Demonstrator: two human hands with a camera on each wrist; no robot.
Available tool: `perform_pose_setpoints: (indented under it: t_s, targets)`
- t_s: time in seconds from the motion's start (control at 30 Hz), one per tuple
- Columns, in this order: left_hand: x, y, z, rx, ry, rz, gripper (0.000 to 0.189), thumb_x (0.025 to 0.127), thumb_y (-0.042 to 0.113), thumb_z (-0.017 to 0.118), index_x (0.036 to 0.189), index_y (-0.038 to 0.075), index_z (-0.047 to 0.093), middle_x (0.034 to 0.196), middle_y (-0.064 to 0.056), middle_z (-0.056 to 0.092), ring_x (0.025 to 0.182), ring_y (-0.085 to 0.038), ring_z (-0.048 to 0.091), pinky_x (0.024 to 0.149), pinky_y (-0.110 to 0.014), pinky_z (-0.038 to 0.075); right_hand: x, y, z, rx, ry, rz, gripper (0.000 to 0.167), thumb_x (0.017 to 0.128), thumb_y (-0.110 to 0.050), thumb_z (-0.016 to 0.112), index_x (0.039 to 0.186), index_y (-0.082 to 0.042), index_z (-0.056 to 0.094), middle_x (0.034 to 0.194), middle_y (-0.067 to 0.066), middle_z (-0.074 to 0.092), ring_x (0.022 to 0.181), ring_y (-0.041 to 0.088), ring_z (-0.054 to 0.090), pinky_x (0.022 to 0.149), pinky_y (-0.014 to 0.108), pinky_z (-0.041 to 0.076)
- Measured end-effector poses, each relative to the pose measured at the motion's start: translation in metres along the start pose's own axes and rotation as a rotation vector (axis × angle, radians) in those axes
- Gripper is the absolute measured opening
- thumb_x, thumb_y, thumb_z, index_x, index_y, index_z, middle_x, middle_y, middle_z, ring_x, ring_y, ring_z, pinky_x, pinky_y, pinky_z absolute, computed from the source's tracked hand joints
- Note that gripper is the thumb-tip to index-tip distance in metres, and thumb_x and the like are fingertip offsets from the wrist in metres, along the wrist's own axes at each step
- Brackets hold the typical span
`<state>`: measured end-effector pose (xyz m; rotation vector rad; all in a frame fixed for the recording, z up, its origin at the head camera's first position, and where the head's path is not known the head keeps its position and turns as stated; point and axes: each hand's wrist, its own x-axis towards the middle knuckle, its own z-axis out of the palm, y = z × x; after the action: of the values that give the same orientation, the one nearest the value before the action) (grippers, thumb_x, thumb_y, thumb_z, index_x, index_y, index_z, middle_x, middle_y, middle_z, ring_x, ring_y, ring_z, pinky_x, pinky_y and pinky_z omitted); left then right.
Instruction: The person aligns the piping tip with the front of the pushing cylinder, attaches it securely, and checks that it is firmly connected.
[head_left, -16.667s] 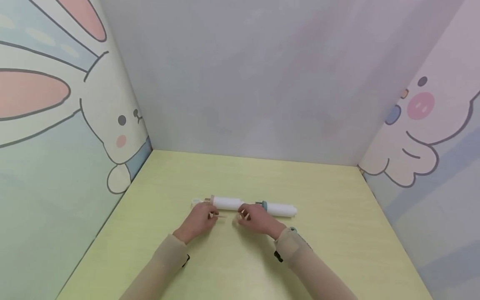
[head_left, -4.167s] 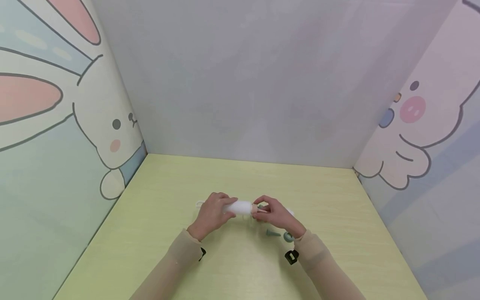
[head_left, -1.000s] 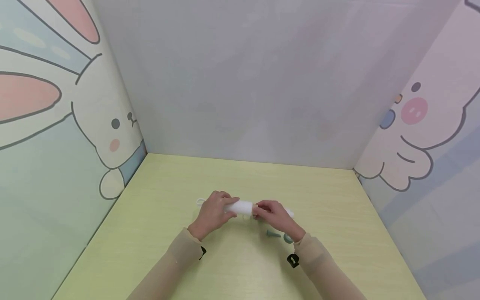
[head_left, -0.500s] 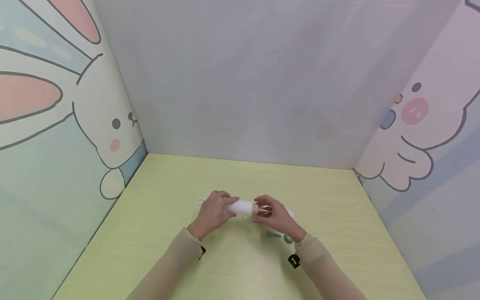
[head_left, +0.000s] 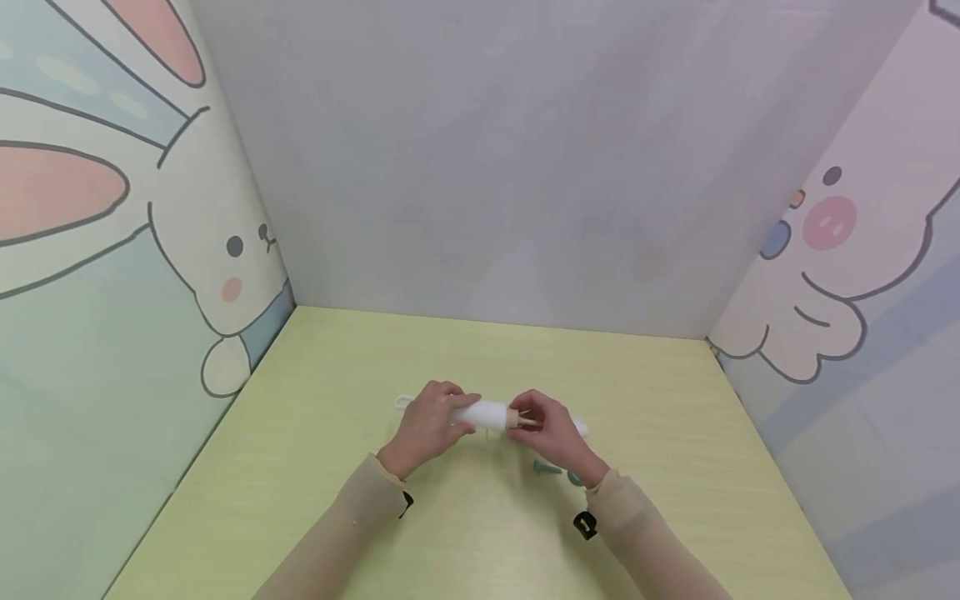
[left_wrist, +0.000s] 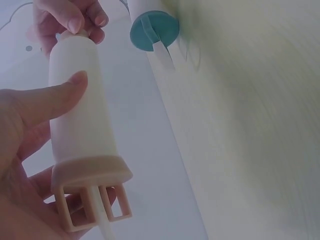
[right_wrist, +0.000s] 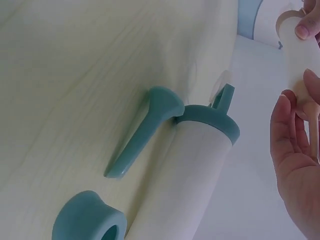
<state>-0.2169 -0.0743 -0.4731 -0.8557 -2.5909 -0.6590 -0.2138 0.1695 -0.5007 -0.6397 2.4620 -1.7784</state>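
My left hand [head_left: 423, 425] grips the white barrel of an icing syringe [head_left: 486, 415], held level with its thumb on the near side. A beige end with finger loops [left_wrist: 92, 172] and the white plunger rod stick out on the left. A beige collar [head_left: 512, 418] sits on the barrel's right end, and a long beige nozzle [head_left: 528, 422] projects from it towards the palm of my right hand [head_left: 551, 429]. My right fingertips pinch the collar. In the right wrist view a second white syringe [right_wrist: 185, 185] with a teal end lies on the table behind.
A teal nozzle [right_wrist: 140, 135] and a teal collar ring [right_wrist: 85, 220] lie on the yellow table [head_left: 465, 533] near my right wrist. The plunger's white ring handle [head_left: 402, 402] shows left of my left hand. Painted walls stand around the table.
The first syringe has left the table for my left hand, with the beige parts at its right end. My right fingers opened round the collar half a second ago and now close on it.
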Motion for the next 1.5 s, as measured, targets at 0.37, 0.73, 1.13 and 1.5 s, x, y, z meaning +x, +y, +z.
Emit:
perform_pose_setpoints:
  t_s: [0.37,0.73,1.13,1.5]
  targets:
    - [0.0,0.0,-0.001,0.013,0.013,0.007,0.044,0.069,0.026,0.087,0.109,0.017,0.074,0.1,-0.006,0.064,0.093,-0.027,0.057,0.072,-0.039,0.051,-0.003,-0.029,-0.002,-0.035,-0.064,0.04,0.023,0.089,-0.007,0.067,0.109,0.003,0.061,0.11,0.015,0.063,0.101,0.032,0.063,0.078,0.036,0.052]
    - [0.0,-0.002,0.001,-0.008,0.03,0.015,0.044,0.067,0.023,0.088,0.109,0.016,0.074,0.099,-0.006,0.064,0.093,-0.028,0.057,0.072,-0.039,0.051,-0.004,-0.046,-0.005,-0.071,-0.101,0.189,0.034,0.098,-0.023,0.056,0.119,0.004,0.061,0.097,0.016,0.067,0.088,0.039,0.063,0.068,0.036,0.05]
    - [0.0,-0.004,0.002,-0.001,0.022,-0.004,0.044,0.067,0.023,0.088,0.109,0.017,0.074,0.1,-0.006,0.064,0.094,-0.029,0.056,0.072,-0.039,0.051,0.001,-0.03,-0.012,0.05,-0.077,0.034,0.045,0.08,-0.002,0.076,0.12,0.002,0.056,0.115,0.021,0.059,0.095,0.033,0.064,0.081,0.036,0.051]
    - [0.001,-0.002,0.001,0.025,0.013,-0.012,0.044,0.069,0.026,0.087,0.109,0.016,0.074,0.1,-0.007,0.064,0.093,-0.029,0.057,0.071,-0.039,0.051,0.0,-0.033,-0.005,0.03,-0.073,0.008,0.036,0.078,0.006,0.074,0.112,0.007,0.059,0.108,0.019,0.061,0.095,0.032,0.064,0.08,0.037,0.051]
